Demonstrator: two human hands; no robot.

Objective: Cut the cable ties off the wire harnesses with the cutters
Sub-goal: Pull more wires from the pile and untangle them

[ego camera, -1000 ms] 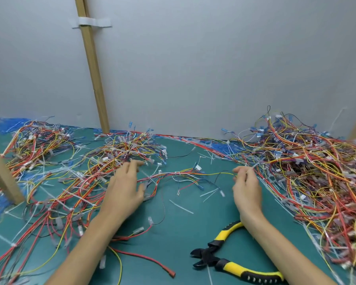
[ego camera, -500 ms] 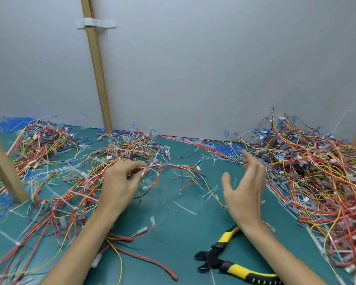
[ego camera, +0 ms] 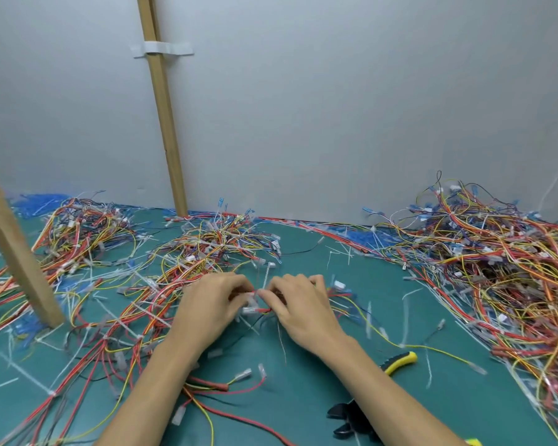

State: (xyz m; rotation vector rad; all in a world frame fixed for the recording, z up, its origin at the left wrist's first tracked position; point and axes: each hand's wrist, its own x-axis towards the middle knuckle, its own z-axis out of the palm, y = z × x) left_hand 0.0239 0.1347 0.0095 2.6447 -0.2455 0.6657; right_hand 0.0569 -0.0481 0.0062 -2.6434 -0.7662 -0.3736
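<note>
My left hand [ego camera: 211, 305] and my right hand [ego camera: 298, 309] meet at the middle of the green mat, and both pinch one small wire harness [ego camera: 258, 305] of red, yellow and black wires. A white cable tie [ego camera: 266, 278] sticks up from the bundle between my fingertips. The cutters [ego camera: 355, 420], black-jawed with yellow and black handles, lie on the mat under my right forearm, and neither hand touches them.
A big heap of harnesses [ego camera: 496, 268] fills the right side. More tangles [ego camera: 213, 246] lie behind and left of my hands. Cut white ties litter the green mat [ego camera: 384, 304]. Two wooden posts [ego camera: 20, 262] stand at the left, against a grey wall.
My right hand, open in the air half a second ago, has come left and closed on the harness. My left hand has drawn that bundle toward the middle. The cutters have stayed put.
</note>
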